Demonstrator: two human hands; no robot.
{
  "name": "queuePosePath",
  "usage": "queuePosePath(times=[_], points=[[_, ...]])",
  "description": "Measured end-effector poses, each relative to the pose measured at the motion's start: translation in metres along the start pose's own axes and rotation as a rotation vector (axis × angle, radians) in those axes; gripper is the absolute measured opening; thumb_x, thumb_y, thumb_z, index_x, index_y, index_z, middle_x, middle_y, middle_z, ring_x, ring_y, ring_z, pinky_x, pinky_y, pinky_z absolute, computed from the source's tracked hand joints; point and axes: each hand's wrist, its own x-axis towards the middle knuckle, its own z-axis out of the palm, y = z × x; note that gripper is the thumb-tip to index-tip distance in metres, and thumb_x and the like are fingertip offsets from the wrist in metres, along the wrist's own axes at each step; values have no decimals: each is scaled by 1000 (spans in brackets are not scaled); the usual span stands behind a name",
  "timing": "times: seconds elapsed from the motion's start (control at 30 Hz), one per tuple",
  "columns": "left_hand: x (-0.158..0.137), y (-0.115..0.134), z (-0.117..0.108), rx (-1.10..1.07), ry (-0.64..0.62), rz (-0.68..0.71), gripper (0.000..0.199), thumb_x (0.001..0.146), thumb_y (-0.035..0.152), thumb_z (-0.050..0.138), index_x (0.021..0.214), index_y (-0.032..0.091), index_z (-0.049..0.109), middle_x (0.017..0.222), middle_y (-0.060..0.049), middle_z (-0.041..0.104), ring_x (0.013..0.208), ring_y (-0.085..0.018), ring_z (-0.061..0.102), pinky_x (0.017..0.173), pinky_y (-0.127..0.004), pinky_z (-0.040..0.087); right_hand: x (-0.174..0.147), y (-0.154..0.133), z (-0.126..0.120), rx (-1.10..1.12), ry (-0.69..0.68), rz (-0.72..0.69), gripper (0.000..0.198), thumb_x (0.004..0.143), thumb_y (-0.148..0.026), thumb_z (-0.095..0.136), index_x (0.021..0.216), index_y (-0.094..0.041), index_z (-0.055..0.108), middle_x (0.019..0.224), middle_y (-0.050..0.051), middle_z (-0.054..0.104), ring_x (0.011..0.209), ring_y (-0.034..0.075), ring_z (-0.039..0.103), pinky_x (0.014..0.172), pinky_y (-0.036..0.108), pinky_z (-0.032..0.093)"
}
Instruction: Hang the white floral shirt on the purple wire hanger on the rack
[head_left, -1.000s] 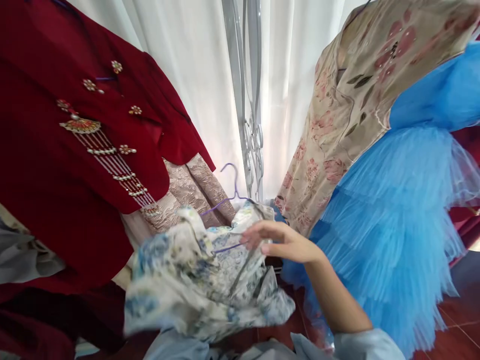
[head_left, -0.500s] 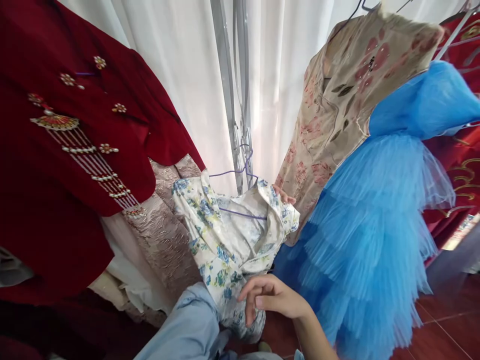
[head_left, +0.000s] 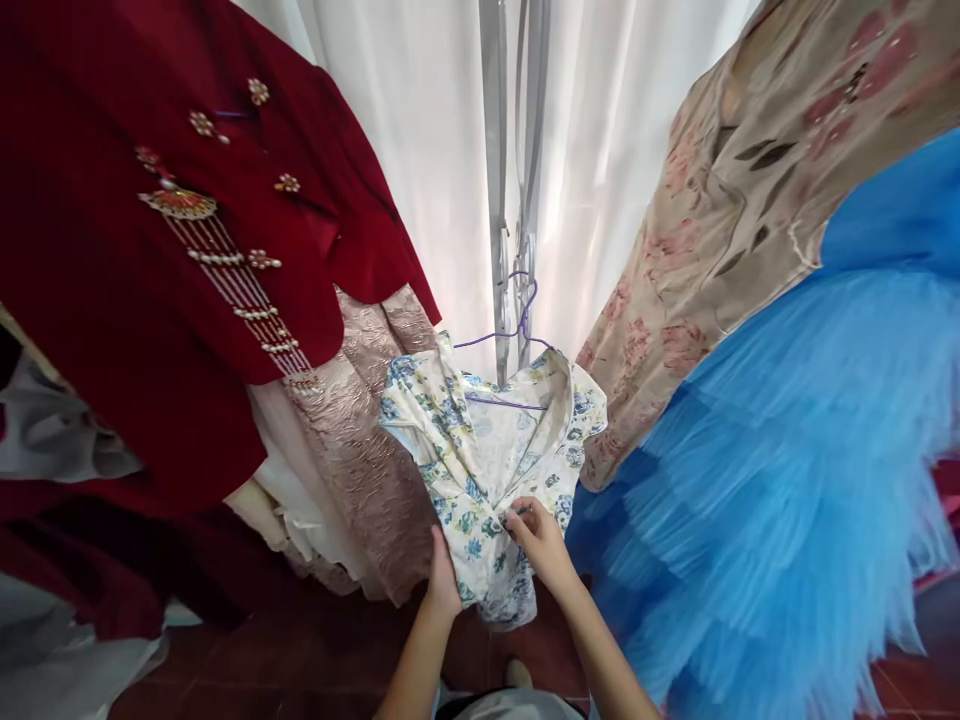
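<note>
A white short-sleeved floral garment (head_left: pixel 454 470) with blue flowers and a V-shaped front hangs on a purple wire hanger (head_left: pixel 525 310) in front of me. My right hand (head_left: pixel 538 535) pinches the cloth at the low point of the neckline with thumb and fingertips. My left hand (head_left: pixel 445 580) grips the garment's left side at the waist; its thumb shows along the edge, while its fingers are hidden behind the fabric.
A dark red jacket (head_left: pixel 300 250) with a beaded tassel hangs at left over a pinkish textured skirt (head_left: pixel 375 450). At right hang a beige flowered dress (head_left: pixel 675 260) and a blue tiered tulle dress (head_left: pixel 780 450). Grey metal poles (head_left: pixel 536 90) stand before a white curtain (head_left: pixel 405 120).
My left hand has come out from behind the garment's right shoulder to its left side. My right hand has risen to the neckline and taken hold there. The view has shifted left.
</note>
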Motion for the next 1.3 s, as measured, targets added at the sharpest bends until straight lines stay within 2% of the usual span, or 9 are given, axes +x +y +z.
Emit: queuePosePath(times=[0.1, 0.27, 0.37, 0.47, 0.6, 0.8, 0.97, 1.07, 1.3], points=[[-13, -11, -11, 88, 264, 37, 92, 48, 72, 86, 123, 22, 70, 125, -15, 70, 135, -40, 52, 114, -52, 41, 9, -2, 15, -70, -58, 20, 32, 87, -52, 59, 87, -20, 58, 54, -4, 56, 47, 14, 49, 49, 24, 33], [-4, -13, 7, 408, 446, 198, 68, 58, 37, 90, 120, 17, 70, 122, -14, 72, 130, -36, 58, 116, -49, 40, 7, -3, 41, -182, -189, -25, 18, 80, -35, 61, 72, -20, 55, 56, -2, 58, 49, 14, 52, 48, 24, 32], [6, -9, 13, 548, 525, 277, 55, 64, 37, 85, 113, 14, 73, 121, -14, 73, 127, -34, 61, 116, -46, 40, 1, 2, 48, -160, -106, -48, 16, 82, -36, 60, 84, -20, 54, 71, 1, 65, 57, 16, 59, 53, 25, 40], [13, -5, 6, 625, 596, 281, 47, 68, 37, 81, 108, 14, 75, 119, -14, 74, 122, -34, 64, 111, -45, 46, -2, 9, 49, -136, 23, -9, 27, 89, -46, 55, 96, -22, 44, 56, -6, 55, 46, 16, 53, 46, 25, 37], [19, -2, -9, 774, 533, 280, 42, 70, 32, 76, 108, 16, 74, 120, -12, 74, 123, -32, 64, 111, -44, 45, 2, 9, 48, -67, 30, 97, 36, 94, -57, 46, 105, -24, 37, 48, -10, 51, 35, 16, 47, 37, 24, 34], [24, 6, -17, 920, 398, 263, 38, 76, 39, 70, 106, 16, 71, 115, -13, 74, 123, -31, 63, 110, -43, 46, 10, -4, 37, -77, -84, 103, 39, 87, -61, 56, 79, -24, 45, 45, -6, 56, 32, 13, 48, 36, 21, 31], [29, 11, -29, 1081, 340, 337, 39, 74, 48, 70, 100, 19, 72, 110, -14, 75, 120, -33, 64, 110, -46, 45, 17, -18, 36, 259, -69, 293, 37, 73, -51, 70, 64, -17, 61, 47, 1, 61, 30, 8, 41, 34, 21, 18], [31, 6, -42, 1136, 415, 332, 46, 70, 53, 71, 100, 18, 72, 112, -17, 74, 118, -36, 65, 107, -48, 48, 38, -48, 38, 422, 47, 290, 34, 65, -46, 75, 61, -15, 65, 42, -1, 55, 30, 4, 31, 34, 21, 11], [37, -6, -45, 1087, 474, 356, 50, 72, 53, 67, 106, 17, 72, 121, -16, 72, 130, -35, 57, 116, -46, 38, 108, -189, 33, 428, 39, -109, 29, 66, -40, 78, 65, -13, 69, 49, 0, 61, 34, 5, 36, 33, 21, 18]])
